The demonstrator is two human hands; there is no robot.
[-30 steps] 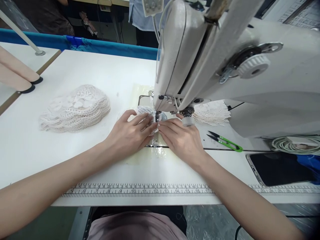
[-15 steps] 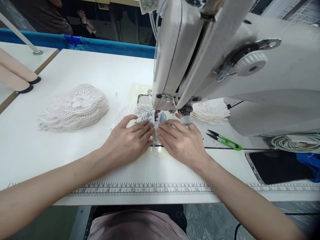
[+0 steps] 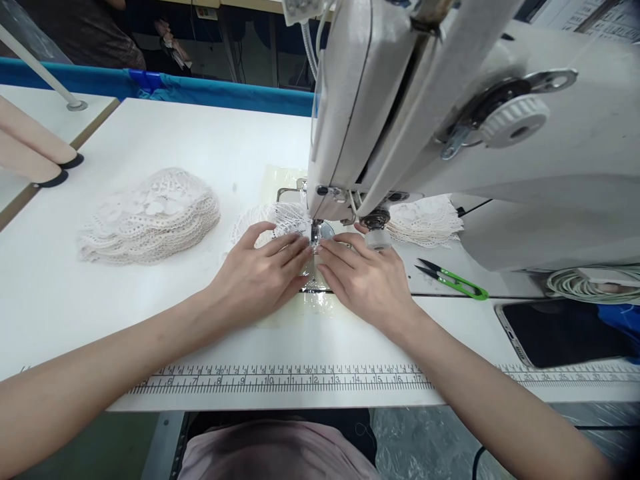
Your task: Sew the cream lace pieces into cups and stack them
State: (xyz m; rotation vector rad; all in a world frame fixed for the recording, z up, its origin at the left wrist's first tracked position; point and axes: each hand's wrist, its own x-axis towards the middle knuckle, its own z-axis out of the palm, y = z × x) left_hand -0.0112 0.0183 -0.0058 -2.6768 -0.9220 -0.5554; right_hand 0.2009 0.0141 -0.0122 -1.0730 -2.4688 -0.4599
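Left hand [image 3: 260, 273]: flat, grip released, fingertips pressing the lace piece [image 3: 265, 217].
Right hand [image 3: 367, 280]: likewise flat, beside the needle [image 3: 315, 233].
Change: I note the lace is spread wider than a second ago; hands barely shifted.
Lace position: on the surface [image 3: 200, 147], edge under the needle.

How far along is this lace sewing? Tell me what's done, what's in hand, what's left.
Probably done: the small lace pile right of the needle, under the sewing machine arm. In hand: one lace piece sits under the presser foot, with the left hand and right hand pressing it flat. Probably left: the bigger lace stack to the left of the hands.
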